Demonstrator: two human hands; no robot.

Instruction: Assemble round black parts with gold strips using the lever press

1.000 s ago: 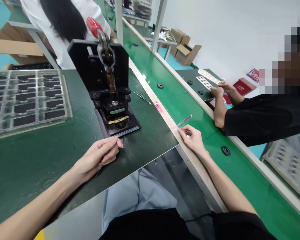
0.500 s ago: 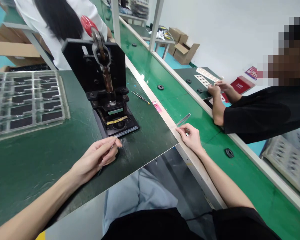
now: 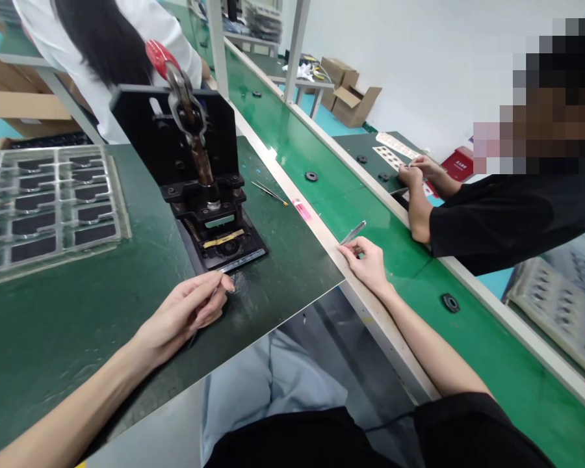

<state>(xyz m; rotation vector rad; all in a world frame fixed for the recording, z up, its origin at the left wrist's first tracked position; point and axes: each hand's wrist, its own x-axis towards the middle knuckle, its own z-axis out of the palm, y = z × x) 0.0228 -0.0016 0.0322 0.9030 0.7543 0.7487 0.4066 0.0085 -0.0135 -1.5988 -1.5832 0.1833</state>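
Note:
My left hand (image 3: 188,312) rests on the dark green mat (image 3: 102,286), its fingers closed on a thin metal tool that pokes out below the palm. It lies just in front of a black press jig (image 3: 209,214) with a red-handled lever (image 3: 158,55). My right hand (image 3: 368,263) sits at the edge of the green conveyor belt (image 3: 351,201) and grips metal tweezers (image 3: 353,232), whose free end points up and away.
A grey tray (image 3: 43,201) of dark parts lies at the left. Spare tweezers (image 3: 269,192) and a pink label (image 3: 302,209) lie right of the jig. Black round parts (image 3: 451,302) sit on the belt. A person in black (image 3: 507,208) works opposite; another in white (image 3: 112,45) stands behind.
Only the view has drifted a little, so everything sits slightly further left in the frame. Both hands hold their places and keep the same grips.

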